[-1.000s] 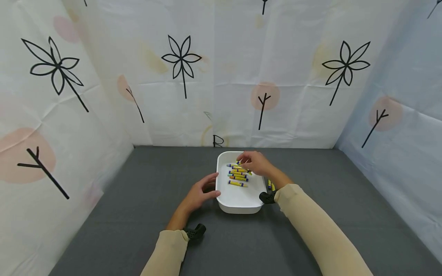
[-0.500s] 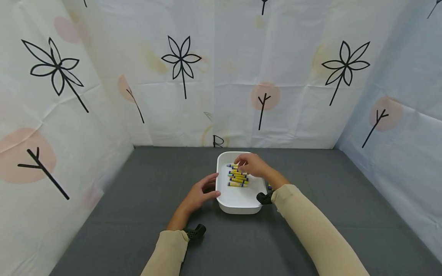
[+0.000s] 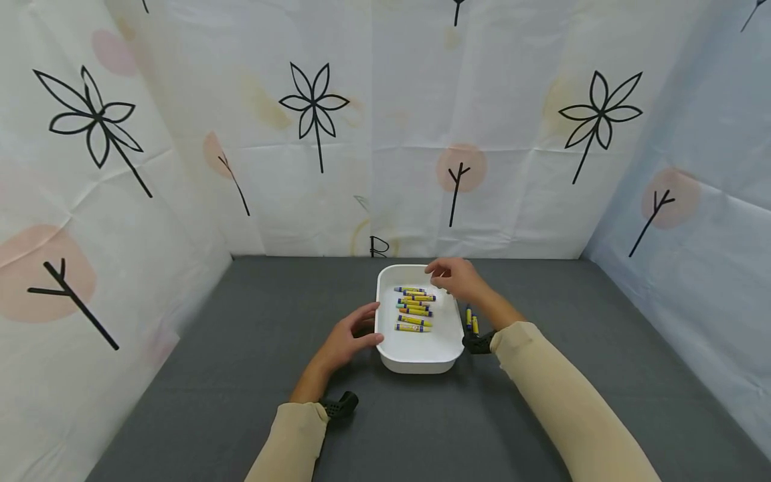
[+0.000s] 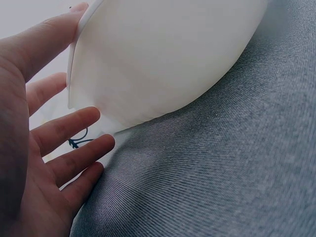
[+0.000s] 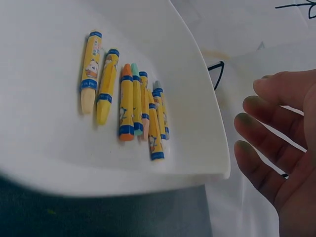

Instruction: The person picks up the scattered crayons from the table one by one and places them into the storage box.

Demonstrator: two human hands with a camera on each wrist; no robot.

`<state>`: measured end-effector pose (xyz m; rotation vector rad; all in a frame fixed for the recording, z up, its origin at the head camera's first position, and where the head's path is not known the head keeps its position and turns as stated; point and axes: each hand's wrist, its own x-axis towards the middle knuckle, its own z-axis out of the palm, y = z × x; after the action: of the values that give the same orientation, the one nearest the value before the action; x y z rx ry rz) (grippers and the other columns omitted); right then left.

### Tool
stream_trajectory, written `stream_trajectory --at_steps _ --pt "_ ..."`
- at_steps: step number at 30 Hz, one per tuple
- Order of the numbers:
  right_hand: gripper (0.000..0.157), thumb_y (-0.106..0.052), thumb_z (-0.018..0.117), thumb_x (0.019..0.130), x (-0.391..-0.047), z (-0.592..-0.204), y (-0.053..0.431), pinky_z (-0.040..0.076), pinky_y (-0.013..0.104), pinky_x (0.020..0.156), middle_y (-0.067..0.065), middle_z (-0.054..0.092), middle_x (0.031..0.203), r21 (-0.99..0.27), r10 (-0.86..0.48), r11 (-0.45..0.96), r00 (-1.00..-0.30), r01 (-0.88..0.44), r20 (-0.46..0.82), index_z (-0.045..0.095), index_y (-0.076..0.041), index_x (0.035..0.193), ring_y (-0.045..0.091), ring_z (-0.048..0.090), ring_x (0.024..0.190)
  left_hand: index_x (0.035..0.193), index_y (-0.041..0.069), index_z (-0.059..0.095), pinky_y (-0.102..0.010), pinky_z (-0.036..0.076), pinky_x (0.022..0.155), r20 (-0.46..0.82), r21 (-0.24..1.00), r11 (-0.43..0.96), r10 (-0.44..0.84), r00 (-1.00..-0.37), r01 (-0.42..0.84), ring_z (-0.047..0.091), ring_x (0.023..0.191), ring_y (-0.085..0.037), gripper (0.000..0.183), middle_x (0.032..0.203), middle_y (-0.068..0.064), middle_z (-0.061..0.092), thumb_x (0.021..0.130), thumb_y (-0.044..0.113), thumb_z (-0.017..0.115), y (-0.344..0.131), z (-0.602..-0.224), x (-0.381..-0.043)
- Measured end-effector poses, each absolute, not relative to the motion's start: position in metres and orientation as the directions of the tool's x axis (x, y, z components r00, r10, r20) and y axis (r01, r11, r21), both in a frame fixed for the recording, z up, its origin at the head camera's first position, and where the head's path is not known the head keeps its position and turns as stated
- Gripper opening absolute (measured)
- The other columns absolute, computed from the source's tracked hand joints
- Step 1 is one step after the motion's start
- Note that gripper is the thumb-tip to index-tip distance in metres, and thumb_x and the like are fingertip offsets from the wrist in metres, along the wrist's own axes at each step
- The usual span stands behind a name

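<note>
A white plastic tray (image 3: 421, 348) stands on the grey cloth, with several oil pastels (image 3: 414, 311) in yellow wrappers lying side by side in it. In the right wrist view a cream pastel (image 5: 91, 69), a yellow one (image 5: 107, 86) and an orange one (image 5: 126, 106) show clearly. My left hand (image 3: 351, 343) is at the tray's left side, thumb and forefinger right at the rim, its other fingers spread loosely. Over the far right rim hovers my right hand (image 3: 459, 278), fingers loosely bent and nothing between them. Its fingertips (image 5: 243, 120) look smudged.
Two more pastels (image 3: 472, 320) lie on the cloth just outside the tray's right side, near the right wrist. Patterned white fabric walls (image 3: 409, 201) enclose the table (image 3: 289, 288) at the back and both sides.
My right hand has let go of a pastel and drawn back right towards the far rim. More of the row of pastels shows now. My left hand stays by the tray.
</note>
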<state>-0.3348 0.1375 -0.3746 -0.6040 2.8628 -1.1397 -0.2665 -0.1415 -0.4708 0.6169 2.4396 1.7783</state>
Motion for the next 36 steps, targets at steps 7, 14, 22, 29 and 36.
stream_trajectory --at_steps 7,14,22,29,36 --pt "0.021 -0.008 0.064 0.093 -0.332 -0.377 0.161 0.051 0.04 0.072 0.012 0.064 0.102 -0.654 -0.298 0.68 -0.94 -0.33 0.164 0.067 -0.003 0.114 0.027 0.061 0.089 0.147 0.015 0.044 -0.054 0.038 0.102 0.185 0.923 0.261 0.345 -0.92 0.283 0.052 0.124 -0.029 0.067 0.141 -0.013 0.051 0.087 0.022 0.074 -0.142 -0.472 -0.266" --pt "0.024 -0.007 0.064 0.093 -0.328 -0.388 0.184 0.052 0.036 0.064 0.014 0.063 0.103 -0.651 -0.293 0.684 -0.941 -0.33 0.169 0.065 0.0 0.116 0.026 0.06 0.084 0.147 0.015 0.044 -0.054 0.038 0.102 0.185 0.918 0.273 0.342 -0.921 0.286 0.052 0.124 -0.029 0.069 0.14 -0.011 0.051 0.086 0.028 0.075 -0.142 -0.473 -0.267" --pt "0.025 -0.007 0.066 0.092 -0.322 -0.401 0.208 0.051 0.037 0.064 0.016 0.064 0.102 -0.65 -0.307 0.674 -0.933 -0.351 0.186 0.064 0.003 0.115 0.028 0.061 0.084 0.147 0.014 0.044 -0.055 0.038 0.101 0.185 0.924 0.259 0.341 -0.922 0.281 0.051 0.125 -0.031 0.066 0.14 -0.012 0.052 0.088 0.019 0.073 -0.142 -0.471 -0.266" --pt "0.028 -0.008 0.065 0.092 -0.315 -0.412 0.222 0.051 0.043 0.069 0.016 0.065 0.101 -0.636 -0.319 0.697 -0.938 -0.331 0.138 0.063 0.005 0.116 0.032 0.061 0.088 0.147 0.014 0.043 -0.056 0.038 0.101 0.184 0.924 0.261 0.341 -0.922 0.281 0.051 0.125 -0.031 0.066 0.14 -0.011 0.052 0.088 0.02 0.073 -0.141 -0.471 -0.266" --pt "0.029 -0.009 0.068 0.09 -0.315 -0.428 0.233 0.051 0.037 0.063 0.013 0.065 0.096 -0.644 -0.325 0.699 -0.94 -0.311 0.101 0.064 0.005 0.115 0.028 0.061 0.084 0.147 0.007 0.041 -0.059 0.035 0.102 0.161 0.926 0.265 0.365 -0.917 0.268 0.047 0.127 -0.041 0.064 0.141 -0.021 0.048 0.09 0.01 0.068 -0.138 -0.443 -0.248"
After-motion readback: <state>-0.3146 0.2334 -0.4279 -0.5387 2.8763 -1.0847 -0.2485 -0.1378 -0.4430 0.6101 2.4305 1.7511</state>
